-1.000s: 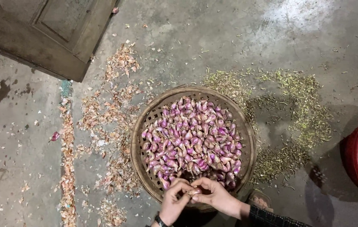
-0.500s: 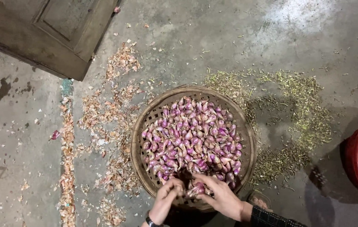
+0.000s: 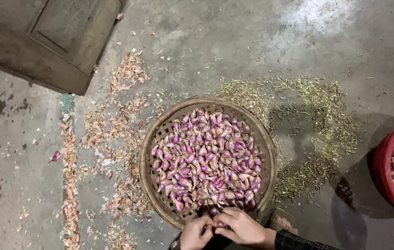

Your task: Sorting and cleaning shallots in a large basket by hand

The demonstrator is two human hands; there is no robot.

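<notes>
Both grips meet at the near rim of the basket in the head view. Our left hand (image 3: 196,234) curls its fingers shut around one small purple shallot bulb (image 3: 217,224), and our right hand (image 3: 244,228) pinches the same bulb from the other side, fingertips touching those of the left. A dark checked sleeve (image 3: 294,240) covers the right wrist.

That bulb sits just at the near edge of the round woven bamboo basket (image 3: 154,185), which rests on the grey concrete floor (image 3: 234,41) and holds a heap of purple and white shallot bulbs (image 3: 206,157).

To the left of the basket we see scattered pale papery skins (image 3: 113,134) in loose drifts. To its right and far right lies a curved band of greenish dried stems (image 3: 317,134). At the right edge stands a red plastic tub (image 3: 384,171) with more bulbs in it. At the far left a brown wooden door panel (image 3: 44,37) fills the corner.
</notes>
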